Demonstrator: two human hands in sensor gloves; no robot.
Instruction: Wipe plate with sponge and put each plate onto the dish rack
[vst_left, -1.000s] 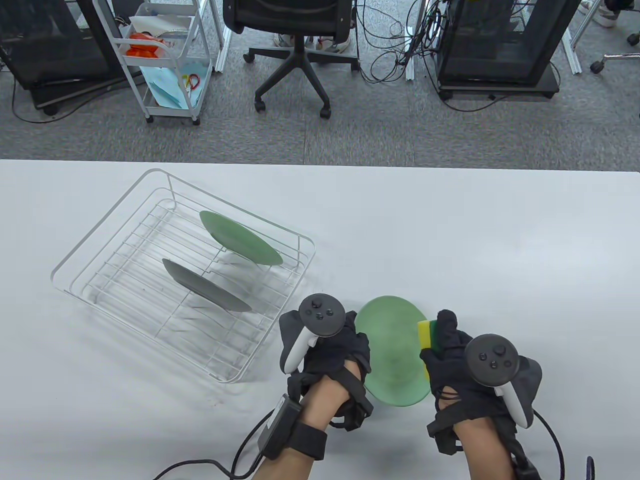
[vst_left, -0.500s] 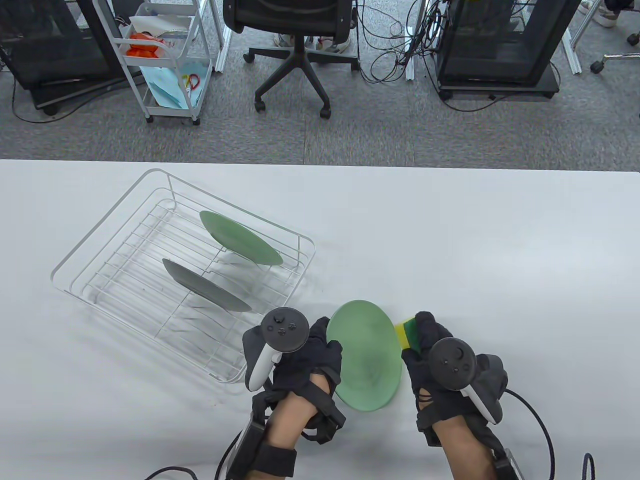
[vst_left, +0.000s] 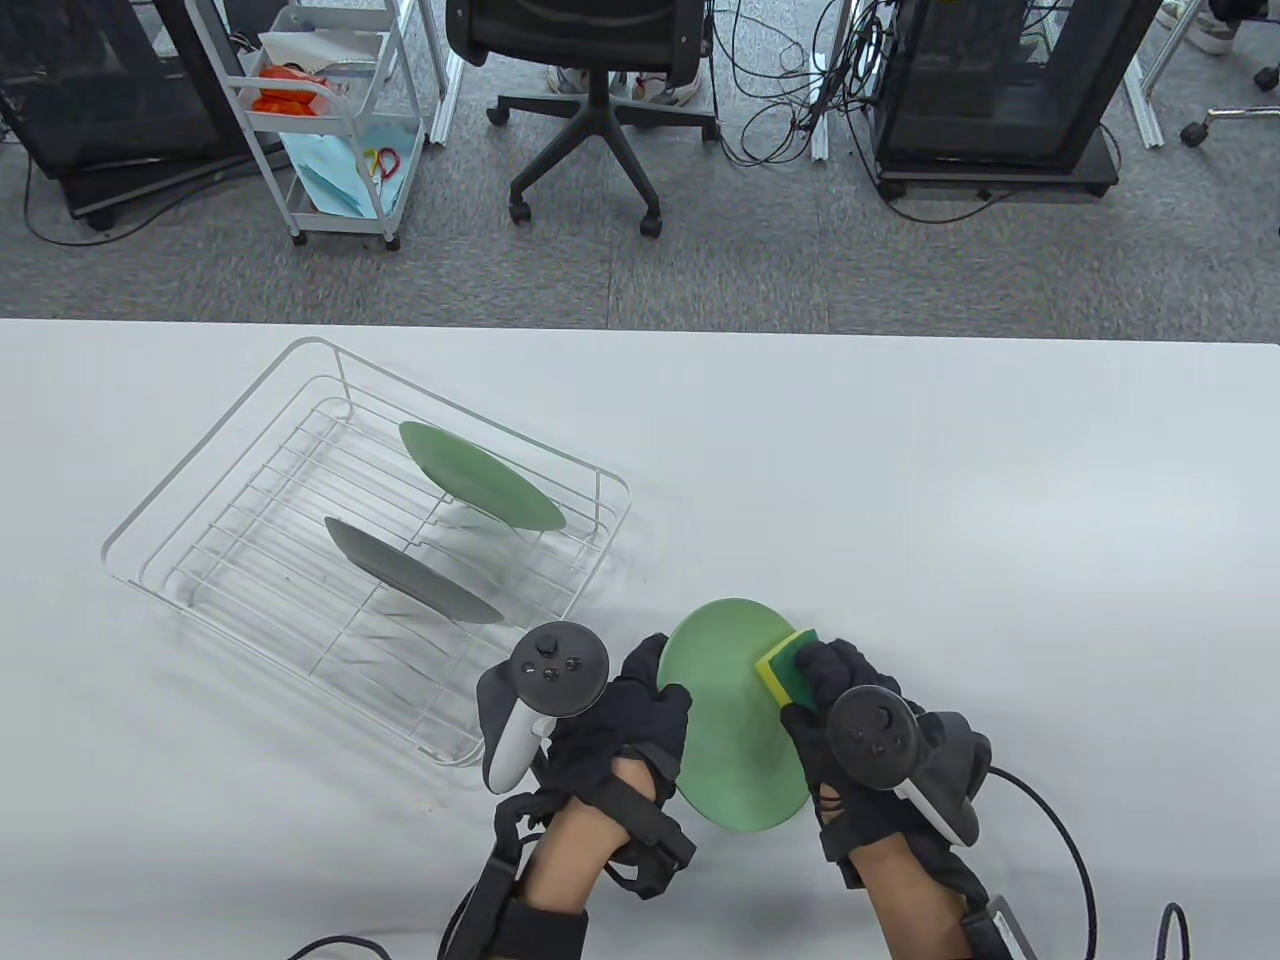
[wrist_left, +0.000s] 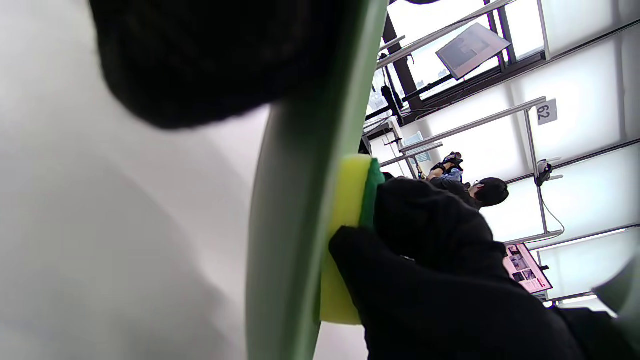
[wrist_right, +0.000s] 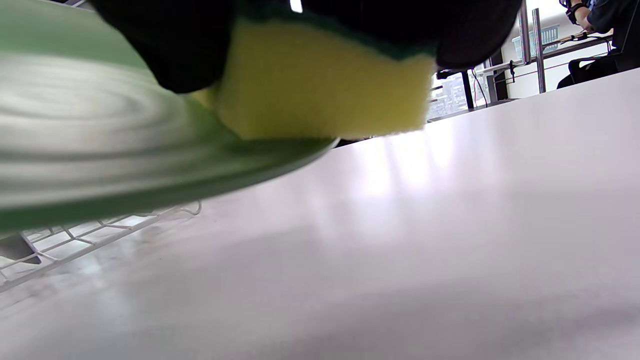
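Your left hand (vst_left: 625, 715) grips the green plate (vst_left: 725, 720) by its left rim, tilted above the near desk (vst_left: 1000, 500); your right hand (vst_left: 850, 735) pinches the sponge (vst_left: 785, 665) against its face. Sweep firmly across, steadying the plate.

Table view high above, looking down over the white table (vst_left: 900, 480), both wrist views low and close, sharing one green plate (wrist_left: 295, 210) edge

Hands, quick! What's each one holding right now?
Left hand: grips the light green plate.
Right hand: holds the sponge against that plate.
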